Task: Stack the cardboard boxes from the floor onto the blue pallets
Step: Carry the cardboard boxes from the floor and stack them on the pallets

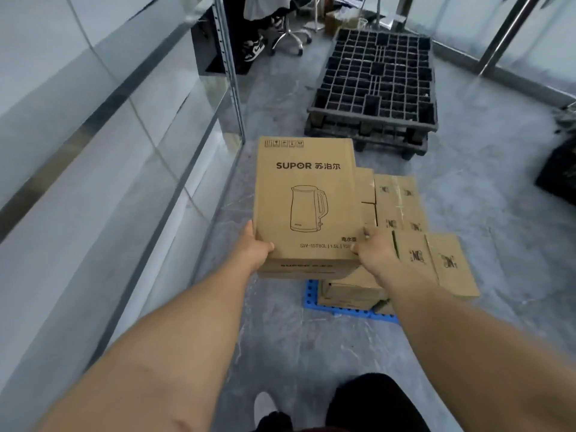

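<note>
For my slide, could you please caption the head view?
Both hands, left hand and right hand, hold a kettle box over boxes on the blue pallet.

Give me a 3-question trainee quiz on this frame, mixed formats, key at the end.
1. True or false: both the left hand and the right hand grip the SUPOR box.
2. What colour is the pallet under the stacked boxes?
A) blue B) red C) green
3. Fill in: the picture printed on the held box shows a ____.

Key
1. True: one hand grips each near corner.
2. A. The black grid pallet farther off carries no boxes.
3. Kettle.
</note>
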A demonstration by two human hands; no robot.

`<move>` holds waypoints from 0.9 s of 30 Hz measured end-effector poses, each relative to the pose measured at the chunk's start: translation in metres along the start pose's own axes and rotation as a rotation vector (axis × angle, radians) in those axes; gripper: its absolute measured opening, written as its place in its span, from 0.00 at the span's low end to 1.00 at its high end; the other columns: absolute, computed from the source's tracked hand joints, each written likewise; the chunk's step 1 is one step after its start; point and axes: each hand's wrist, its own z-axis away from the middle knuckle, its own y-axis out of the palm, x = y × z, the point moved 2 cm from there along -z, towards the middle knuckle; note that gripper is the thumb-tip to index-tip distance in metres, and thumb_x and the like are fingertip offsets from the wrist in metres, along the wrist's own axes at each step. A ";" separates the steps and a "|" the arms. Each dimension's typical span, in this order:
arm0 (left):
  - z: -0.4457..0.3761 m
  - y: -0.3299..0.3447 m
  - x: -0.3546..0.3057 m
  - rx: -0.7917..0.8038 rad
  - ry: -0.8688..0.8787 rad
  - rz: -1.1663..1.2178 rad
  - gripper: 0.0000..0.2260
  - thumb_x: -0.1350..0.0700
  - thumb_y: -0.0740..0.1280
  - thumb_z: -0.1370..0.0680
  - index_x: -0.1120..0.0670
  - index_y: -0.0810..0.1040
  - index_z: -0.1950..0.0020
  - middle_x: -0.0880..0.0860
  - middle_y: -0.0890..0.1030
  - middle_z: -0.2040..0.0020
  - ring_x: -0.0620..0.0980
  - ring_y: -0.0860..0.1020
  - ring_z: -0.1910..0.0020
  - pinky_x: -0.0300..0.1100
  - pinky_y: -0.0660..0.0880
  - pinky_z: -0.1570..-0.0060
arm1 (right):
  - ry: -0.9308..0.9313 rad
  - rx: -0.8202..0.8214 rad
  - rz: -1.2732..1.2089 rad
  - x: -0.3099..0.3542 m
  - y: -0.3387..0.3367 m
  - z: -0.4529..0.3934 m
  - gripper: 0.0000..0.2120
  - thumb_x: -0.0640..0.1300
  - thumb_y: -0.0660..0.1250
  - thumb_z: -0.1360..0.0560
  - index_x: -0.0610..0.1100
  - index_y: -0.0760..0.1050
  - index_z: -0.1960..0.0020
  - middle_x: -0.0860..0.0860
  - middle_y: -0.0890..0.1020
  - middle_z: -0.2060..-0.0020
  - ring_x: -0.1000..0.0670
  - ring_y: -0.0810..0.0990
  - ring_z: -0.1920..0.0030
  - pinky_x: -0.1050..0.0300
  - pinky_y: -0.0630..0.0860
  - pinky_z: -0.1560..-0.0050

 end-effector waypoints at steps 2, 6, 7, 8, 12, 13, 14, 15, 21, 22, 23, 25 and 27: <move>-0.025 0.016 -0.022 0.005 0.020 -0.027 0.28 0.62 0.65 0.23 0.54 0.59 0.26 0.52 0.69 0.30 0.52 0.68 0.34 0.39 0.64 0.40 | 0.004 -0.024 -0.042 0.004 -0.016 -0.025 0.24 0.35 0.61 0.22 0.40 0.62 0.27 0.43 0.73 0.36 0.43 0.72 0.37 0.55 0.69 0.40; -0.078 0.059 -0.064 0.024 0.036 -0.067 0.31 0.61 0.66 0.25 0.53 0.57 0.25 0.52 0.69 0.29 0.53 0.69 0.33 0.44 0.65 0.33 | -0.009 -0.057 -0.066 0.009 -0.055 -0.087 0.23 0.34 0.61 0.23 0.40 0.63 0.28 0.42 0.75 0.38 0.44 0.74 0.42 0.55 0.71 0.43; -0.090 0.071 -0.076 0.019 0.036 -0.073 0.31 0.61 0.66 0.25 0.52 0.57 0.25 0.52 0.69 0.30 0.53 0.69 0.33 0.45 0.65 0.33 | -0.009 -0.053 -0.076 0.011 -0.064 -0.104 0.23 0.34 0.61 0.23 0.40 0.63 0.28 0.43 0.75 0.37 0.44 0.74 0.42 0.55 0.71 0.42; -0.102 0.082 -0.086 0.013 0.032 -0.075 0.31 0.61 0.66 0.25 0.51 0.57 0.25 0.52 0.69 0.30 0.52 0.70 0.34 0.45 0.66 0.34 | -0.002 -0.047 -0.093 0.012 -0.074 -0.121 0.23 0.33 0.60 0.23 0.40 0.63 0.28 0.43 0.74 0.36 0.44 0.73 0.40 0.55 0.71 0.40; -0.146 0.131 -0.123 0.011 0.005 -0.078 0.28 0.60 0.66 0.24 0.51 0.59 0.26 0.52 0.70 0.31 0.51 0.70 0.36 0.45 0.67 0.35 | 0.029 -0.058 -0.077 0.012 -0.114 -0.188 0.19 0.35 0.61 0.24 0.41 0.68 0.33 0.42 0.76 0.39 0.42 0.74 0.41 0.54 0.71 0.41; -0.158 0.143 -0.130 0.013 -0.006 -0.084 0.29 0.60 0.66 0.24 0.51 0.58 0.25 0.52 0.69 0.30 0.52 0.70 0.34 0.48 0.67 0.33 | 0.030 -0.060 -0.059 0.012 -0.122 -0.203 0.18 0.36 0.61 0.24 0.42 0.69 0.34 0.42 0.77 0.41 0.42 0.74 0.42 0.51 0.72 0.40; -0.170 0.154 -0.137 0.014 -0.009 -0.086 0.30 0.60 0.66 0.24 0.51 0.57 0.25 0.52 0.68 0.29 0.53 0.69 0.33 0.50 0.66 0.32 | 0.028 -0.057 -0.059 0.011 -0.129 -0.219 0.18 0.35 0.61 0.24 0.42 0.68 0.34 0.42 0.77 0.41 0.42 0.74 0.42 0.49 0.73 0.40; -0.182 0.164 -0.142 0.012 -0.009 -0.085 0.30 0.60 0.65 0.24 0.50 0.56 0.25 0.52 0.68 0.29 0.53 0.68 0.33 0.50 0.65 0.32 | 0.023 -0.050 -0.071 0.011 -0.134 -0.234 0.19 0.35 0.61 0.23 0.41 0.68 0.33 0.43 0.76 0.40 0.43 0.74 0.42 0.49 0.73 0.40; -0.247 0.208 -0.153 0.018 -0.041 -0.079 0.31 0.60 0.65 0.23 0.49 0.54 0.24 0.51 0.68 0.29 0.52 0.68 0.32 0.49 0.65 0.31 | 0.044 -0.046 -0.094 0.003 -0.143 -0.314 0.19 0.35 0.60 0.23 0.43 0.67 0.33 0.48 0.76 0.45 0.50 0.72 0.49 0.57 0.68 0.47; -0.258 0.213 -0.153 0.021 -0.046 -0.081 0.31 0.60 0.64 0.23 0.49 0.53 0.24 0.51 0.67 0.28 0.52 0.67 0.32 0.49 0.64 0.31 | 0.046 -0.047 -0.085 0.000 -0.142 -0.326 0.18 0.35 0.60 0.23 0.44 0.68 0.34 0.48 0.77 0.45 0.50 0.72 0.49 0.57 0.69 0.48; -0.268 0.218 -0.153 0.027 -0.047 -0.085 0.32 0.60 0.64 0.23 0.49 0.52 0.23 0.51 0.66 0.28 0.52 0.67 0.31 0.48 0.63 0.30 | 0.049 -0.043 -0.074 -0.002 -0.140 -0.337 0.18 0.35 0.60 0.23 0.44 0.69 0.34 0.48 0.77 0.44 0.49 0.73 0.49 0.57 0.70 0.47; -0.289 0.227 -0.151 0.036 -0.041 -0.086 0.32 0.60 0.64 0.23 0.50 0.51 0.23 0.51 0.64 0.27 0.52 0.66 0.30 0.47 0.62 0.30 | 0.059 -0.043 -0.073 -0.006 -0.136 -0.357 0.19 0.35 0.60 0.23 0.43 0.67 0.32 0.46 0.77 0.42 0.48 0.73 0.47 0.57 0.70 0.47; -0.308 0.236 -0.147 0.043 -0.041 -0.094 0.33 0.60 0.64 0.23 0.49 0.50 0.23 0.51 0.63 0.26 0.51 0.65 0.30 0.45 0.61 0.31 | 0.068 -0.051 -0.090 -0.013 -0.131 -0.376 0.20 0.34 0.60 0.23 0.43 0.66 0.32 0.47 0.76 0.42 0.48 0.74 0.46 0.58 0.70 0.47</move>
